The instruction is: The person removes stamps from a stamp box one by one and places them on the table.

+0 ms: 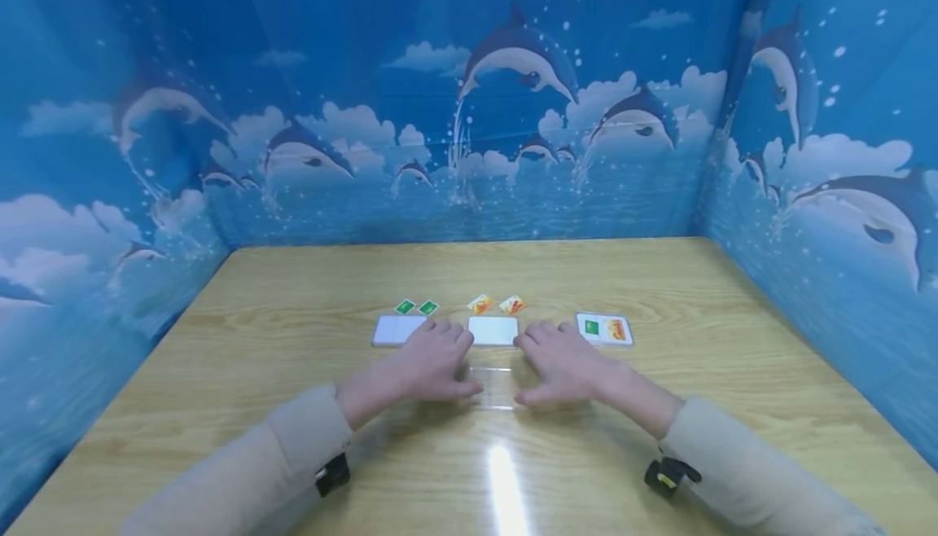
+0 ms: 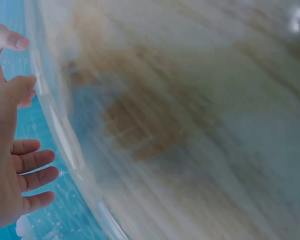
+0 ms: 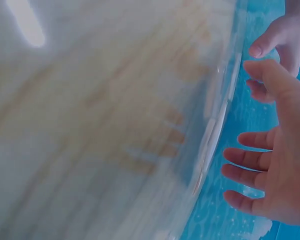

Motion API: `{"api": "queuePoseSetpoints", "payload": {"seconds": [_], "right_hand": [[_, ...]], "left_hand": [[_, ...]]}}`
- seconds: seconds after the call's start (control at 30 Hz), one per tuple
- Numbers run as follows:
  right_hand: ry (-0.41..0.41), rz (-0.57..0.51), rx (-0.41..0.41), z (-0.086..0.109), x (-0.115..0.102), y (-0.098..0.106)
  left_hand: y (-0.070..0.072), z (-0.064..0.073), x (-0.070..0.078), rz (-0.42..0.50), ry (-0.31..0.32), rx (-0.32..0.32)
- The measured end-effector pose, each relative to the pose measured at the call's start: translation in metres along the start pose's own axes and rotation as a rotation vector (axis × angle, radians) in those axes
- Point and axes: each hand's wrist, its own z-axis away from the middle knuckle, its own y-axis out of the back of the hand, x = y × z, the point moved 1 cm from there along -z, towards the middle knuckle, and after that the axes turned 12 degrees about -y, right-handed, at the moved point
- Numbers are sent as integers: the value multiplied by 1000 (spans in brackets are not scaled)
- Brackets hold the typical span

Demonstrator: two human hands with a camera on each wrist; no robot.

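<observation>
My left hand (image 1: 437,362) hovers low above the table with its fingers relaxed, overlapping the right end of a white rectangular tray (image 1: 392,331). My right hand (image 1: 560,362) mirrors it, between a middle white tray (image 1: 493,331) and a right-hand tray (image 1: 592,341). Both hands hold nothing; the left wrist view shows the left fingers (image 2: 35,161) apart, and the right wrist view the right fingers (image 3: 246,159) likewise. A clear, flat rectangular piece (image 1: 498,389) lies between the two thumbs. In the right-hand tray sit a green card (image 1: 592,327) and an orange picture card (image 1: 616,329).
Behind the left tray lie two small green cards (image 1: 405,306). Two orange-and-white picture cards (image 1: 512,305) lie tilted behind the middle tray. The wooden table (image 1: 293,300) is enclosed by blue dolphin-print curtains (image 1: 352,194) at the back and sides.
</observation>
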Motion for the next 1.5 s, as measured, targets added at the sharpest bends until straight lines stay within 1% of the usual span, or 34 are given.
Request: {"api": "queuePoseSetpoints", "payload": {"seconds": [0.2, 0.37, 0.47, 0.57, 0.67, 0.77, 0.87, 0.97, 1.1, 1.2, 1.33, 1.5], "right_hand": [[21, 34, -47, 3, -7, -3], [22, 32, -65, 4, -9, -7], [27, 30, -67, 5, -10, -9], [37, 41, -71, 6, -11, -10], [52, 49, -76, 6, -11, -11], [64, 47, -81, 5, -11, -10], [71, 30, -79, 5, -11, -9], [80, 15, -74, 4, -10, -9], [82, -3, -50, 2, -8, -9], [56, -31, -41, -1, -7, -6], [27, -51, -13, -5, -6, 0], [11, -37, 27, -8, -5, 2]], "left_hand": [[-8, -1, 5, 41, -15, -24], [-16, -2, 9, 75, -17, -83], [-20, -3, 12, 69, -24, -108], [-22, -3, 14, 50, -30, -116], [-23, -2, 15, 30, -40, -110], [-22, -3, 16, 5, -64, -101], [-22, -3, 16, -13, -86, -92], [-22, -4, 16, -15, -94, -89], [-20, -6, 14, 1, -84, -76], [-16, -8, 10, 3, -73, -34], [-12, -11, 1, -38, -59, 12], [-9, -14, -5, -78, -45, 37]]}}
